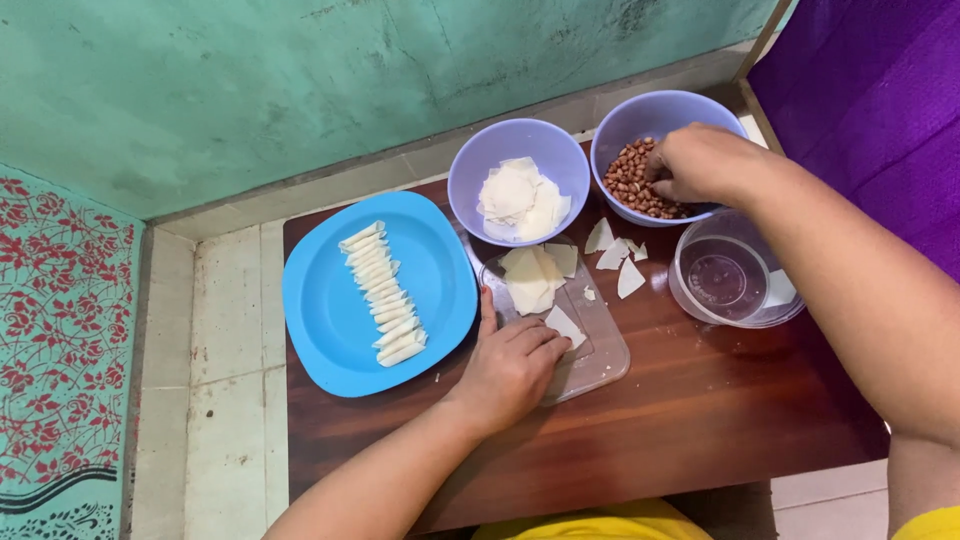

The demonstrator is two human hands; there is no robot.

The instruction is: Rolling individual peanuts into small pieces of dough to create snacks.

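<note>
Green-painted wall and pale floor tiles frame a low, dark wooden table, seen from above.

Right hand: its fingers are bunched and dipped into the peanuts, pinching among them, though whether any nut is actually gripped I cannot tell. Those peanuts fill the lavender bowl at about one o'clock on the table. Just below that bowl, at three o'clock, sits a clear plastic tub, partly under the right forearm.

Left hand: its fingers are relaxed and curled loosely, pressing flat on a clear plastic board near the table's centre, with the fingertips touching a small triangular wrapper piece. More cut wrapper pieces lie heaped on the board's far end, at twelve o'clock from the hand. A few loose triangles lie on the wood between board and tub.

Beyond the board, a second lavender bowl holds stacked white wrappers. At nine o'clock, a blue plate carries a neat row of rolled white pastry sticks.
</note>
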